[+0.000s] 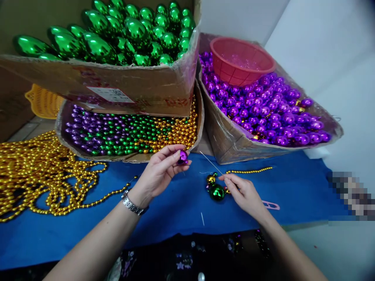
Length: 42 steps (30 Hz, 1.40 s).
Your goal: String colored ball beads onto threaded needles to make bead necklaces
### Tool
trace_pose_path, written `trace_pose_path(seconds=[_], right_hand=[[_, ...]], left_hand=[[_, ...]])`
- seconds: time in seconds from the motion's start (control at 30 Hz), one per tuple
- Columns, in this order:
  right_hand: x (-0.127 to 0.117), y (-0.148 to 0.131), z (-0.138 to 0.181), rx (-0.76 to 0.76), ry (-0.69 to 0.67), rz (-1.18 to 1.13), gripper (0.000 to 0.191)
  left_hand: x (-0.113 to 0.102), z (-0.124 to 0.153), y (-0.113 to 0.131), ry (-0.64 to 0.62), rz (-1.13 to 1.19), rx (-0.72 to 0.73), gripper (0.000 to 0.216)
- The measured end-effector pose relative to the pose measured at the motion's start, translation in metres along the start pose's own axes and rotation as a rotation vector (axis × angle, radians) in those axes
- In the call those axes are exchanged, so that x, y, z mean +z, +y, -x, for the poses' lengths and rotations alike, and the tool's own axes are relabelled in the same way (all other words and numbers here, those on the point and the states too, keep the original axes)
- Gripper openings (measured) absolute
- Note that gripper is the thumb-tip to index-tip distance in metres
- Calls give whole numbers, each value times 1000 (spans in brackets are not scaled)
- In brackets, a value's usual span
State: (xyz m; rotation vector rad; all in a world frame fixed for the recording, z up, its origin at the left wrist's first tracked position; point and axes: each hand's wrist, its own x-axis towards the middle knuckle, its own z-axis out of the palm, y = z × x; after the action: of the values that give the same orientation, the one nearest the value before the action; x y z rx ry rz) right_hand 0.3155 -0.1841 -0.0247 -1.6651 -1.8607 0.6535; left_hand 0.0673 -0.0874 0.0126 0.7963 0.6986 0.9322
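Observation:
My left hand (164,168) pinches a shiny purple ball (183,157) between thumb and fingers, above the blue cloth (175,210). To its right, my right hand (241,193) grips a long thin needle (211,162), whose tip points up and left toward the ball but stays apart from it. Just beside the right fingers lies a cluster of beads with a large green ball (217,192) and a smaller gold ball (211,179). A short gold bead string (250,171) stretches out behind that hand. Under the right wrist a pink clip-like piece (272,205) shows in part.
Gold bead strands (52,175) are heaped at the left. A box of purple, green and gold beads (131,132) stands behind, under a carton (140,88) of green ornaments. At right, a carton of purple balls (263,113) holds a red basket (240,72). A yellow basket (47,103) sits far left.

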Motion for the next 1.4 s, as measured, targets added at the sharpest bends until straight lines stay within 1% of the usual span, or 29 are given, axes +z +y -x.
trace_pose_path(seconds=[0.1,0.2,0.37,0.5,0.83,1.23,1.33,1.4], right_hand=[[-4,1,1,14,2,7,27],[-4,-3,4,-6,1,0,25],[8,-15,14,-140,-17,-50,23],[15,-20,17,-203,14,-66,23],[18,-23,14,-228,1,-27,25],[21,-21,14,-229,0,-45,25],[22,-23,13,-236,2,-34,26],[25,-24,11,-250,16,-28,25]], left_hand=[[0,1,-1,4,2,-15,24],[1,1,-2,24,29,-26,24],[0,2,-3,79,135,-72,24],[0,3,-1,88,160,-75,24],[-1,7,-1,92,159,-54,24],[-3,9,1,95,152,-37,24],[-1,10,-2,88,119,-20,24],[2,12,-5,71,57,22,24]])
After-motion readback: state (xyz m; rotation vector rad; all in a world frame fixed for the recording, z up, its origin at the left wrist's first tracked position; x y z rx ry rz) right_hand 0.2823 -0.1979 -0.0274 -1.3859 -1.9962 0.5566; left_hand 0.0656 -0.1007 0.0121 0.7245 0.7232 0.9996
